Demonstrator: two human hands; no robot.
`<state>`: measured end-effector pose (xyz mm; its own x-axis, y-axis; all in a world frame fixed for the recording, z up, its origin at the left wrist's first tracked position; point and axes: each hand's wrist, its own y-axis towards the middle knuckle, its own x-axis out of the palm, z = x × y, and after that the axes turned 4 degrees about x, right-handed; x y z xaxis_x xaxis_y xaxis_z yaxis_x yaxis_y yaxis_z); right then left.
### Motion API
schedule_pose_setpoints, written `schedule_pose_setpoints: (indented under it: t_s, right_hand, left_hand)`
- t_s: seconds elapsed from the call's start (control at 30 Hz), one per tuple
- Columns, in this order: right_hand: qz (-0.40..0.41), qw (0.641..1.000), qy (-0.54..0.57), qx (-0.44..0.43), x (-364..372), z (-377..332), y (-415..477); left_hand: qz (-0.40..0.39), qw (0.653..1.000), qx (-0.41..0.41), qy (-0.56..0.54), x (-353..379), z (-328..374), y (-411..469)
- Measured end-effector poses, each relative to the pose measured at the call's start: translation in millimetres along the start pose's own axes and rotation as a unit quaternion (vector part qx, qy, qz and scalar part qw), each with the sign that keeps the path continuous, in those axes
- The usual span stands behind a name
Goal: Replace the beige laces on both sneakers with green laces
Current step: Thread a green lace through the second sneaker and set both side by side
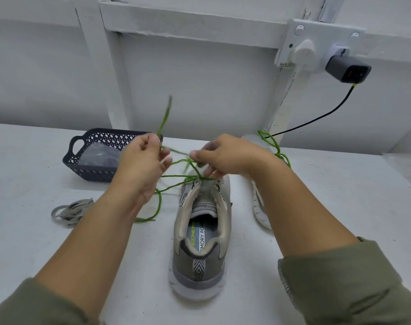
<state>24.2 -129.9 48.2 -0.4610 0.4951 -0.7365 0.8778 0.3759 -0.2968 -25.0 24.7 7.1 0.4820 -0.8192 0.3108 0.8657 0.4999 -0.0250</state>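
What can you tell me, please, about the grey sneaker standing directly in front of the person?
The grey sneaker stands upright on the white table, heel toward the camera. It looks like mesh, with cream collar lining, a white sole, a chevron heel tab and a printed insole. A green lace runs through only its front eyelets. The left hand and right hand pinch that lace.

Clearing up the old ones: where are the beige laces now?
In the head view, the beige laces lie bunched on the left of the table, nearer the person than the dark basket and left of the near sneaker.
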Motion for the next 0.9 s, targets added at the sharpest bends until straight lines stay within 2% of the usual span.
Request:
schedule_pose_setpoints:
  t_s: [0.03,0.07,0.17,0.2,0.27,0.33,0.4,0.47,0.53,0.6,0.67,0.73,0.8,0.83,0.9]
  right_hand:
    - [-0.013,0.998,0.059,-0.005,1.8,-0.2,-0.6]
    - [-0.005,0.998,0.059,-0.002,2.4,1.6,-1.0]
    - [0.103,0.993,-0.056,0.026,-0.3,10.9,0.9]
    - [0.117,0.989,-0.082,0.041,-1.4,13.4,0.5]
    - [0.098,0.981,-0.15,0.069,-2.6,14.9,-2.5]
    - [0.065,0.982,-0.153,0.088,-1.7,22.3,-0.9]
    - [0.058,0.989,-0.104,0.089,1.9,28.6,-1.1]
    - [0.094,0.993,-0.035,0.059,7.0,32.3,-0.6]
    - [0.102,0.985,0.132,0.034,11.2,28.8,-2.1]
    - [0.026,0.952,0.304,0.021,13.4,22.3,-4.0]
    - [0.0,0.924,0.382,0.007,17.6,19.7,-1.9]
    - [0.054,0.915,0.4,0.005,23.4,19.4,4.1]
    - [0.107,0.919,0.378,0.022,28.3,23.5,8.7]
    - [0.137,0.936,0.322,0.031,29.6,27.2,10.2]
    - [0.211,0.972,0.1,0.032,30.9,36.9,13.5]
  left_hand:
    - [0.005,0.999,0.014,-0.039,3.3,6.4,3.3]
    - [0.001,0.998,0.037,-0.053,5.8,12.2,6.7]
    - [-0.051,0.993,0.102,-0.02,11.6,19.9,16.2]
    - [-0.075,0.991,0.115,-0.005,13.0,20.1,17.8]
    - [-0.113,0.982,0.142,0.044,16.6,17.6,17.5]
    - [-0.128,0.969,0.177,0.115,19.4,11.4,15.2]
    - [-0.132,0.957,0.199,0.164,19.1,3.2,13.2]
    - [-0.158,0.945,0.204,0.203,14.7,-6.8,13.4]
    - [-0.202,0.924,0.208,0.249,8.6,-16.4,15.2]
    - [-0.218,0.891,0.237,0.32,4.8,-24.1,15.9]
    - [-0.191,0.844,0.296,0.405,5.3,-31.2,15.4]
    - [-0.135,0.828,0.318,0.441,6.0,-35.0,12.0]
    - [-0.08,0.838,0.304,0.446,1.9,-39.2,12.1]
    - [-0.067,0.845,0.271,0.456,-1.5,-40.9,12.3]
    - [-0.095,0.835,0.18,0.511,-8.1,-43.7,13.8]
